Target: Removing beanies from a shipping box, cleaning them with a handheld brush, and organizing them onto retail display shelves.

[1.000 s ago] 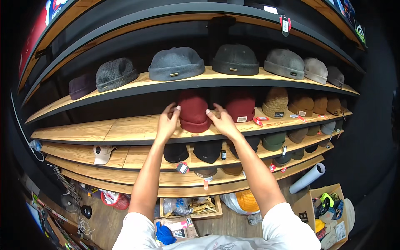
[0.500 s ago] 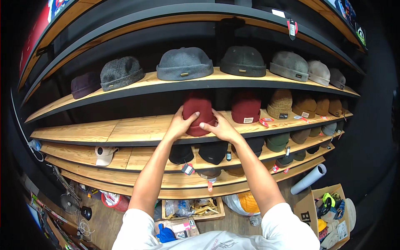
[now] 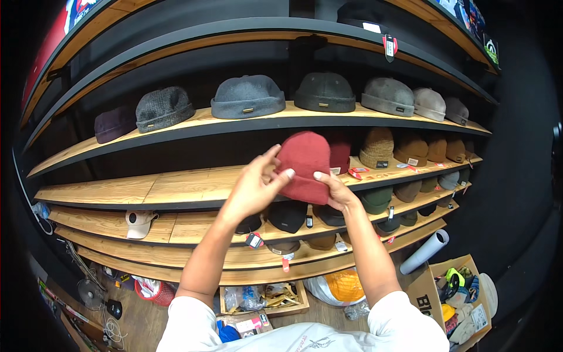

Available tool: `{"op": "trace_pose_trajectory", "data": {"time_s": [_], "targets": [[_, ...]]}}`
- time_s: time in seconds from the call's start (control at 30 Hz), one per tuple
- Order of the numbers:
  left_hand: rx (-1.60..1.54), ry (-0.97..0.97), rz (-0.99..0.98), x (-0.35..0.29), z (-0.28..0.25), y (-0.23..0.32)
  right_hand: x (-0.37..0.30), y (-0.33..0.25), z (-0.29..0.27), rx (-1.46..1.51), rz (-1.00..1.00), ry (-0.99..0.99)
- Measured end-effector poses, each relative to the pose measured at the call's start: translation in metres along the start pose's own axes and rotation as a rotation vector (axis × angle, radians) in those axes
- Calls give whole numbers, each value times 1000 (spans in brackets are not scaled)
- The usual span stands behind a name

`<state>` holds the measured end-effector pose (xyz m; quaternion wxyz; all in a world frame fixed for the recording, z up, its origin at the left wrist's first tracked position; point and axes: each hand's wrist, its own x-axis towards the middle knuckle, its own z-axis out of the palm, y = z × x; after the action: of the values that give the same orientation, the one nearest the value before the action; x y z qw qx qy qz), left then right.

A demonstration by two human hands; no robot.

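A red knit beanie (image 3: 305, 161) with a folded cuff is held up in front of the shelf. My right hand (image 3: 339, 193) grips its lower right edge, thumb on the front and fingers behind. At the left edge, my left hand (image 3: 255, 185) rests its thumb on the cuff, its fingers loosely curled at the side and partly hidden. Behind the held beanie, a second dark red beanie (image 3: 339, 154) stands on the shelf, partly covered. To its right sit a tan knit beanie (image 3: 377, 146) and several brown ones.
On the shelf above stand grey and dark brimless caps (image 3: 247, 97). Lower shelves hold black and green hats and a cream cap (image 3: 139, 224). Below are a wooden crate (image 3: 302, 300), a red basket (image 3: 153, 291), a cardboard box (image 3: 417, 287) of hats and a white roll (image 3: 424, 252).
The red beanie has come off the shelf toward me and to the right, tilting slightly. My left fingers have loosened at its side. The view has shifted a little.
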<state>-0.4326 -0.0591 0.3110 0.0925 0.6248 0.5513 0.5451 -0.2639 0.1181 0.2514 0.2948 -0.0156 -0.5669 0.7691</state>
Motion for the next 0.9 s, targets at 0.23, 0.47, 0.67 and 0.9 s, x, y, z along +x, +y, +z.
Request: {"op": "trace_pose_trajectory", "data": {"time_s": [0.23,0.47,0.67,0.9], "targets": [[-535,-372,-100,38,14,-2,-32,-49,-13,-38,-67,-106],[-262,-184,192,86,29,97,-84,-156,27,-665,-511,218],[-154,-185,532,168,56,177,-74,-244,22,-759,-801,323],[-27,260,761,295,40,209,-48,-380,-37,-816,-999,350]]}}
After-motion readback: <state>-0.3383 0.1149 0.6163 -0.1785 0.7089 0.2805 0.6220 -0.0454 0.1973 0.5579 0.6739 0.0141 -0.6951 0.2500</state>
